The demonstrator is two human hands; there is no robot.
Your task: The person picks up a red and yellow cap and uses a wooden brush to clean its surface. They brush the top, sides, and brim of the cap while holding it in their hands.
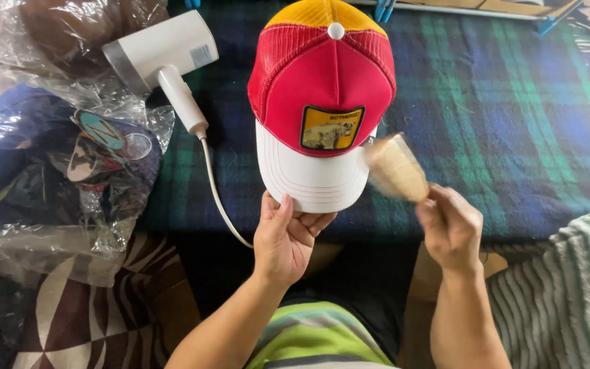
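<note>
A trucker cap point(322, 89) with a red front panel, red mesh sides, a yellow top and a white brim lies on a dark blue-green plaid blanket point(500, 116). A yellow patch sits on its front. My left hand point(285, 236) grips the front edge of the white brim, thumb on top. My right hand point(448, 229) holds a small tan brush point(396, 167), motion-blurred, just off the right side of the brim.
A white handheld steamer point(162, 58) with a cord lies left of the cap. Clear plastic bags point(49, 157) holding other caps pile up at the far left. A patterned cushion point(90, 307) sits lower left, a striped cloth point(568, 287) lower right.
</note>
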